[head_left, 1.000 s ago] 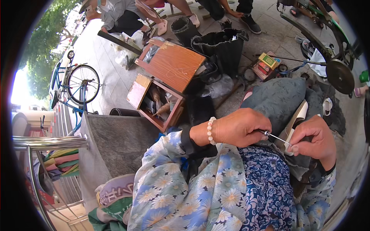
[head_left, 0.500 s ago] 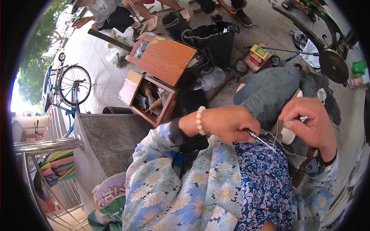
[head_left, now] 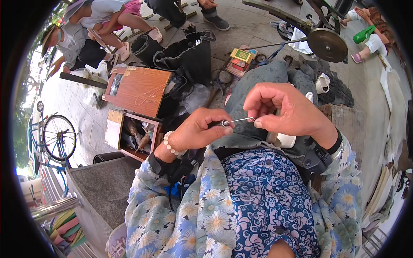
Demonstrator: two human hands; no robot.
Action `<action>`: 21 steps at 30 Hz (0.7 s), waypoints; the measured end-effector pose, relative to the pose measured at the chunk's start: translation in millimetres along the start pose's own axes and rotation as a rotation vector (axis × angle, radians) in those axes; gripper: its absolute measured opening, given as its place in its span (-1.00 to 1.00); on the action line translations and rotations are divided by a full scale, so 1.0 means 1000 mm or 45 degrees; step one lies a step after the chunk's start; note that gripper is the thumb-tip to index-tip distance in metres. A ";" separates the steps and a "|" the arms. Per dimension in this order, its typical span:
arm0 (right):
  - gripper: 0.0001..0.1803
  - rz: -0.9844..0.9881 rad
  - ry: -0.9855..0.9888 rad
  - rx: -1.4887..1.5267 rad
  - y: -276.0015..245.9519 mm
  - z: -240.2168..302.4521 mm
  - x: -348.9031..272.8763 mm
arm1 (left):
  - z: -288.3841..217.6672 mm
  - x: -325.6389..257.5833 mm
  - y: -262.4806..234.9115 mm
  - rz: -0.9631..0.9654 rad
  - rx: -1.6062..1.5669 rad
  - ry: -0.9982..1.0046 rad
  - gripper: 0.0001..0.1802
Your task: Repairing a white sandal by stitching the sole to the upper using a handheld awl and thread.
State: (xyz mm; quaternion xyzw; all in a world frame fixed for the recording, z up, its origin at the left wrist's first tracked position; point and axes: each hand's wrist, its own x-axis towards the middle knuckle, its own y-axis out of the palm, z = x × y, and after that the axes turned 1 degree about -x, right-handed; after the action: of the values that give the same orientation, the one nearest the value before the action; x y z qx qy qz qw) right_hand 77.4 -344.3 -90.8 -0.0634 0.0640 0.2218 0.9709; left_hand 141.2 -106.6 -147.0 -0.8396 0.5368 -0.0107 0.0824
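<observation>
My left hand (head_left: 193, 129) is closed round the handle of a hooked awl (head_left: 239, 120), whose thin metal shaft points right. My right hand (head_left: 290, 109) pinches at the hooked tip with thumb and forefinger. Any thread there is too fine to make out. Both hands are above my lap, over a dark grey cloth (head_left: 243, 96) spread across my knees. Under my right hand a white shoe (head_left: 285, 140) shows in part; the hand and the cloth hide the rest.
A wooden box (head_left: 146, 92) with tools in its open compartment stands left of my knees, by a stone block (head_left: 101, 185). Black bins (head_left: 189, 56) lie beyond. A yellow box (head_left: 241, 55) and a machine's wheel (head_left: 328, 45) are ahead to the right. People sit nearby.
My hands have come together, and the awl's tip has swung up from pointing down over my lap to my right fingertips. The whole view has shifted, so surroundings sit farther left.
</observation>
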 end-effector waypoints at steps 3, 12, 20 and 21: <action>-0.81 -0.090 -0.212 0.038 0.003 -0.007 -0.002 | -0.010 -0.002 0.004 0.010 0.035 0.013 -0.87; -0.75 -0.234 -0.866 -1.078 0.010 0.013 0.000 | -0.008 0.001 0.005 0.297 0.073 0.150 -0.89; -0.74 -0.515 -1.089 -1.437 -0.002 -0.013 -0.001 | 0.012 0.008 0.039 0.375 -0.163 0.231 -0.89; -0.77 -0.480 -0.975 -1.140 -0.008 -0.015 -0.004 | 0.017 0.006 0.042 0.395 -0.223 0.214 -0.89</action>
State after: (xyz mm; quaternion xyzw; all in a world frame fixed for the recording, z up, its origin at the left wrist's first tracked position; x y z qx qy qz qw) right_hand 75.9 -355.0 -104.3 -0.3907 -0.4008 0.0587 0.8266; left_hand 108.0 -127.5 -170.2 -0.7470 0.6636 -0.0212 -0.0352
